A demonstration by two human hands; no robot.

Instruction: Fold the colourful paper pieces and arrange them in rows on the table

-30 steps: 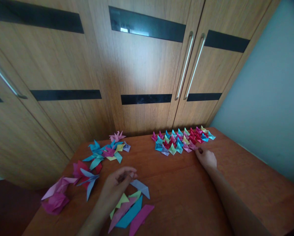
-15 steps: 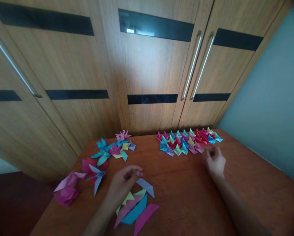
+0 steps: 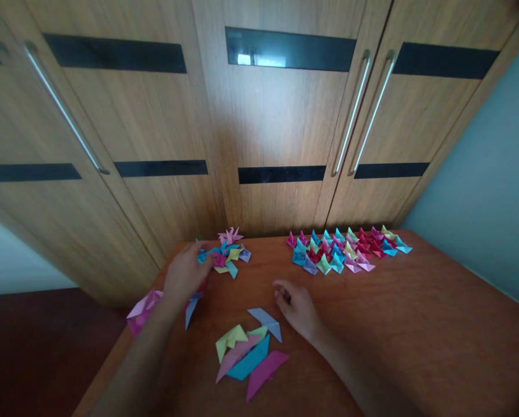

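Note:
My left hand (image 3: 185, 273) reaches out to the far left of the wooden table (image 3: 416, 324). Its fingers lie spread over a loose pile of folded paper pieces (image 3: 225, 256) in blue, pink and yellow, and nothing shows in its grip. My right hand (image 3: 296, 304) hovers near the table's middle with fingers loosely curled and apart, holding nothing. It is just right of a grey-blue folded piece (image 3: 266, 320). Below that lies a small heap of flat folded papers (image 3: 248, 359) in yellow, pink, blue and magenta.
Several small folded paper units (image 3: 346, 250) stand in neat rows at the back right of the table. Pink folded papers (image 3: 142, 306) lie at the left edge, partly behind my left arm. Wooden wardrobe doors (image 3: 277, 127) with long metal handles rise right behind the table.
My right hand has drawn back from the neat rows to the table's middle. My left hand has left the flat papers and gone forward onto the loose pile. The view has shifted left.

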